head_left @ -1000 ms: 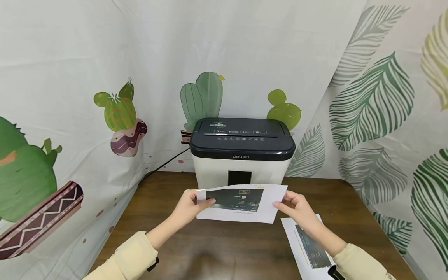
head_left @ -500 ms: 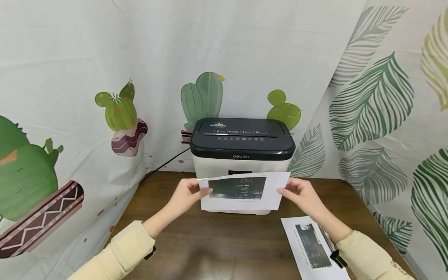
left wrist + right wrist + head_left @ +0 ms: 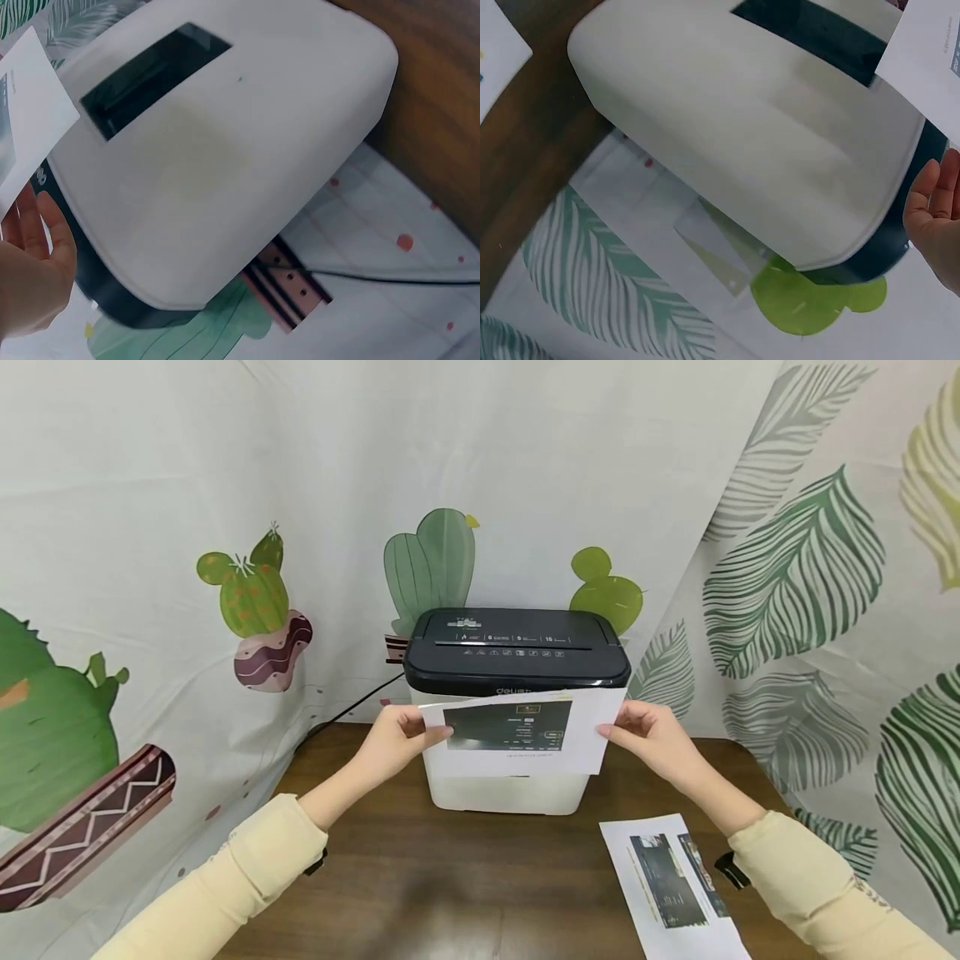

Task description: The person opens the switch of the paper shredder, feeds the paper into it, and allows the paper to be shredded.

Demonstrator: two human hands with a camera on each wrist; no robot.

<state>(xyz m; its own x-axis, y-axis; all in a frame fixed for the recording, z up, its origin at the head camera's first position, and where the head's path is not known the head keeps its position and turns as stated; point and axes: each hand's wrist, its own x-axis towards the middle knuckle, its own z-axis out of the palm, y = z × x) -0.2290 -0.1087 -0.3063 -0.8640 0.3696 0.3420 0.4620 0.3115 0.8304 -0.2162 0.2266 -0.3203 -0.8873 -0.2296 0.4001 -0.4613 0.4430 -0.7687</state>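
Observation:
Both hands hold a white sheet of paper [image 3: 585,727] with a dark printed picture, one at each side edge. In the head view the left hand [image 3: 393,739] pinches its left edge, thumb in front and fingers behind. My right hand [image 3: 652,739] pinches the right edge the same way. The sheet hangs in front of a paper shredder [image 3: 510,793], its top edge just below the black lid [image 3: 517,664]. A narrow slot runs across that lid. The left wrist view shows the left hand [image 3: 34,262] close by the shredder's dark rim, and the right hand [image 3: 937,217] appears likewise.
A second printed sheet [image 3: 641,893] lies on the wooden table [image 3: 450,877] at the right, near the right forearm. A black power cord [image 3: 352,710] leaves the shredder's left side. Behind stands a curtain [image 3: 322,460] with cactus and leaf prints.
Both hands have raised the sheet and carried it forward, from low before the shredder up to its lid's front edge. More of the second sheet shows as the right arm moved.

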